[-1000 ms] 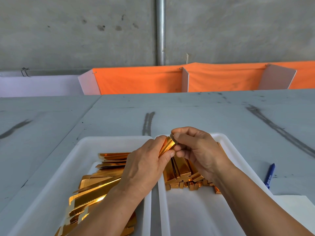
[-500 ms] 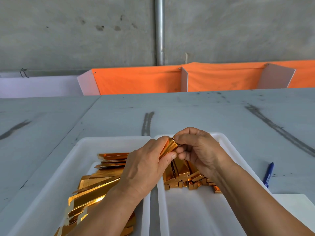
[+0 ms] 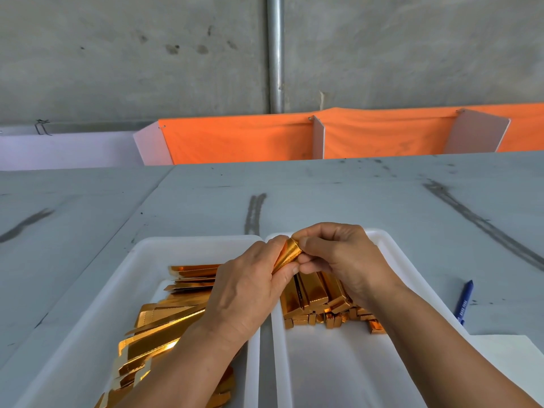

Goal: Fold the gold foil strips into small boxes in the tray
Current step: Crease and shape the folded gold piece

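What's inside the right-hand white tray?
A pile of folded gold boxes at the right tray's far end. The right hand and wrist cover part of it, hiding its extent.

One gold strip, partly curled into shape, is held above the far ends of the two trays, pinched between left hand and right hand. Flat strips, shiny gold, are piled loosely in the left tray, overlapping at mixed angles. Boxes, long, narrow and gold, are heaped toward the far end of the right tray. Both trays are white and shallow, set side by side with a thin gap between.
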